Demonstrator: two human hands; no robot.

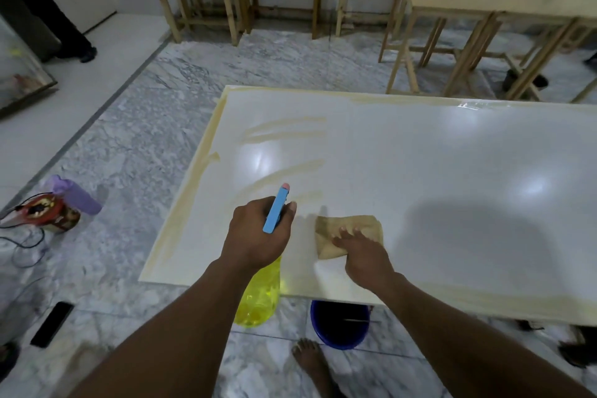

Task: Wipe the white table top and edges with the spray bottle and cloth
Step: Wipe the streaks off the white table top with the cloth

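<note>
Left hand: the left hand (258, 236) has its fingers wrapped tight round the neck of a see-through yellow plastic spray bottle with a blue trigger head (276, 215). It's up over the near-left part of the table, nozzle pointing away across the top.

Right hand: the right hand (363, 252) is flat on a folded tan cloth (347, 234), fingers spread and pressing it down rather than pinching it.

Surface: the glossy white rectangular table top (420, 178) has yellowish-tan smears across the left half, and the same tan film runs along the left, far and near edges. The right half looks a lot cleaner to me.

Where the cloth is: lying on the surface near the front edge, just beside the bottle hand.

How I'd do this bit: give the smeared patch ahead a light mist, not a puddle, then push the cloth through it in straight overlapping passes with the palm flat so the pressure is even. Refold to a clean face once it loads up, or you just drag the gunk around.

Edges: save them for last, wrapping the cloth over the lip.

Watch out: there's a blue bucket (339, 323) on the floor right under the front edge by the bare foot.
</note>
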